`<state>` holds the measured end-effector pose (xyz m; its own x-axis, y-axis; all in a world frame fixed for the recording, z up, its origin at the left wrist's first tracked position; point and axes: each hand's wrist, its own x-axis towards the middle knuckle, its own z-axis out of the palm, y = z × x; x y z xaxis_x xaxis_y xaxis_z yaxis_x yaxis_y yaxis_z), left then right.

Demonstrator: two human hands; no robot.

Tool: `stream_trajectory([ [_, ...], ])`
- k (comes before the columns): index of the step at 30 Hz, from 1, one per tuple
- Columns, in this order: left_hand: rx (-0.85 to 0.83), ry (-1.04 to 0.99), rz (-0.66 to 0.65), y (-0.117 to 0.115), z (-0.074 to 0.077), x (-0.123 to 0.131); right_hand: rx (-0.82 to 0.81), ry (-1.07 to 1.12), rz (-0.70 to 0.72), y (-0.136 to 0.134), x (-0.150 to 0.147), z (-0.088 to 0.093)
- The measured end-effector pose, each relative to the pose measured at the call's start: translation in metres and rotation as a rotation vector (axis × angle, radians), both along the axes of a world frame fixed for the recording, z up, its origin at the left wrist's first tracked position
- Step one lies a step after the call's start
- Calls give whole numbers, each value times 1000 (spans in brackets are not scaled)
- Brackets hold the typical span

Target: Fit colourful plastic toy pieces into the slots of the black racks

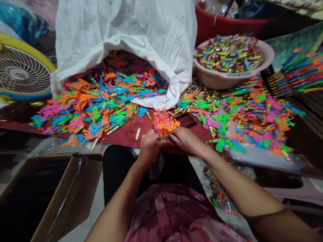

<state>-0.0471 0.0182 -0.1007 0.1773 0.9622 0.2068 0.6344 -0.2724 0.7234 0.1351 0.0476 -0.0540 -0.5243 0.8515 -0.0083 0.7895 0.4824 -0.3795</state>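
Between my two hands, at the near edge of the red table (143,125), is an upright bunch of orange and pink plastic toy pieces (165,122). My left hand (150,143) is closed round the bunch's left side. From the right, my right hand (183,137) grips its lower part, fingers bent. The bottom of the bunch is hidden by my fingers. Just behind my right hand lies a black plastic grid rack (186,120). A small white strip (137,133) lies left of my left hand.
A white sack (126,20) spills a heap of colourful toy pieces (101,101) at the left. A pink basin (227,79) holds many small wrapped tubes. More toy pieces (252,117) cover the right side. A yellow fan (22,69) stands far left, an open cardboard box (73,191) below.
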Motion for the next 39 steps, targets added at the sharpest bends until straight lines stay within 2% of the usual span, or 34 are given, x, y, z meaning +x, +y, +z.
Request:
stream_trajectory([
  [6, 14, -18, 33, -4, 0, 3, -36, 101, 0, -4, -1, 1],
  [10, 56, 19, 240, -9, -5, -1, -42, 200, -31, -16, -1, -5],
  [14, 128, 35, 442, -13, -6, -4, 65, 309, -9, -36, 8, -16],
  [17, 163, 118, 585, -12, -5, 4, 152, 343, 25, -42, 26, -15],
  [18, 158, 155, 625, -11, -4, 9, 181, 337, -6, -40, 36, -12],
  [20, 136, 216, 679, -9, -2, 17, 246, 288, -155, -31, 61, -3],
  [23, 111, 259, 690, -5, 0, 23, 335, 94, -453, -9, 102, 14],
  [26, 89, 226, 696, -2, -2, 20, 311, -178, -624, 7, 132, 22],
  [29, 147, 109, 698, 1, -6, 14, 250, -273, -650, 9, 145, 20],
  [33, 194, -3, 652, 4, -7, 7, 179, -300, -660, 0, 146, 10],
  [39, -47, -46, 475, 12, 5, -4, 171, -394, -641, -2, 142, 2],
])
